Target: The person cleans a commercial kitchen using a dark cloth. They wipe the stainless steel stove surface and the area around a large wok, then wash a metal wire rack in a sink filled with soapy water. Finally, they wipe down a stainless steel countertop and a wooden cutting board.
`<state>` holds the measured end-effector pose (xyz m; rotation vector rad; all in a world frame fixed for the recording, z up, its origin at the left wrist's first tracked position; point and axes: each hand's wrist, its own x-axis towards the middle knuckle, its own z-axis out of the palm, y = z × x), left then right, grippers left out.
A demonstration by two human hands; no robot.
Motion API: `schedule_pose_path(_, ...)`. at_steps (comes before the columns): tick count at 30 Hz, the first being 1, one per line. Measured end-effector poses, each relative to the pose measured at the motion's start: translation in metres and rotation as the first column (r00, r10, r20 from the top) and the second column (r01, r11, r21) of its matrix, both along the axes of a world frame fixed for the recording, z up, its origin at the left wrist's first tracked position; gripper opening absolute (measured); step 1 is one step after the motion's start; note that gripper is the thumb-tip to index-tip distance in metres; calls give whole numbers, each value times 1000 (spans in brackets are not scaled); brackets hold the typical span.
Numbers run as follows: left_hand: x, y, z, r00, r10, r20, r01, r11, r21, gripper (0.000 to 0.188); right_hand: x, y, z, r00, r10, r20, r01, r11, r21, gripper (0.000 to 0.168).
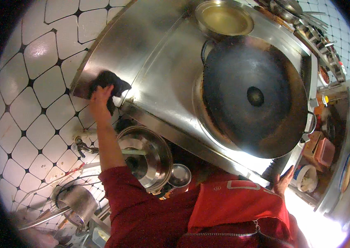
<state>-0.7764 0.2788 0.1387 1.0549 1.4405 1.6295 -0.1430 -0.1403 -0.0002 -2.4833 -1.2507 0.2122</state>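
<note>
My left hand [101, 98] is on a dark, bunched cloth [108, 81]. The cloth lies at the left end of the stainless steel cooktop [159, 74], close to the tiled wall. A large dark wok [255, 65] with two loop handles sits tilted over the round burner opening on the right. Beyond it stands a metal bowl [224, 20] of pale yellowish liquid. Flat against the cooktop's front right edge rests my right hand [282, 182], holding nothing, its fingers extended.
Below the cooktop's front edge are a stack of metal bowls [145, 155] and a metal container [179, 175]. A wall tap [83, 147] and a mesh strainer basket [77, 204] are at lower left. Metal containers [311, 34] line the far shelf; a pink bin [323, 153] stands right.
</note>
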Motion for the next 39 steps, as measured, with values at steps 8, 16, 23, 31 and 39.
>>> schedule_pose_path(8, -1, 23, -95, 903, -33, -429, -133, 926, -353, 35, -4, 6, 0, 999, -27, 37, 29, 999, -41, 84)
schedule_pose_path(16, 76, 110, -85, 684, -182, -707, 160, 982, -97, 35, -9, 11, 8, 997, -73, 9, 74, 994, -84, 88)
schedule_pose_path(23, 169, 217, -81, 763, -269, -588, 272, 958, -86, 36, -11, 10, 8, 993, -120, -6, 119, 989, -88, 90)
schedule_pose_path(31, 201, 274, -116, 484, -286, -827, 163, 958, -236, 42, -14, 19, 15, 989, -145, 2, 145, 981, -131, 95)
schedule_pose_path(39, 185, 221, -98, 150, -454, -878, -99, 877, -471, 52, -17, 21, 16, 987, -160, -25, 156, 981, -115, 93)
